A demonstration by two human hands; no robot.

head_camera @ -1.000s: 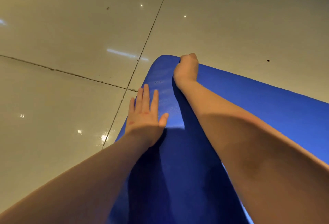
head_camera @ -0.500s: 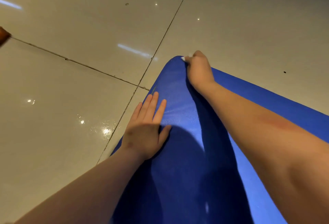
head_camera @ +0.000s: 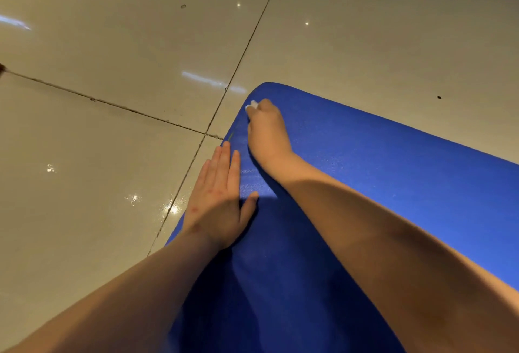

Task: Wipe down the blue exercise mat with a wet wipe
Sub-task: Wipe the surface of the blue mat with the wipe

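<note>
My right hand point(head_camera: 266, 131) is curled around the wet wipe point(head_camera: 252, 105), a white scrap poking out past my knuckles, pressed on the blue mat point(head_camera: 393, 173) near its rounded far corner. My left hand point(head_camera: 219, 198) lies flat, fingers straight and together, along the mat's left edge. The mat is spread over glossy floor tiles point(head_camera: 112, 30).

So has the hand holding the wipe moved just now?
Yes. The right hand, gripping the wet wipe, has come back from the far edge of the blue mat toward the left hand.
</note>
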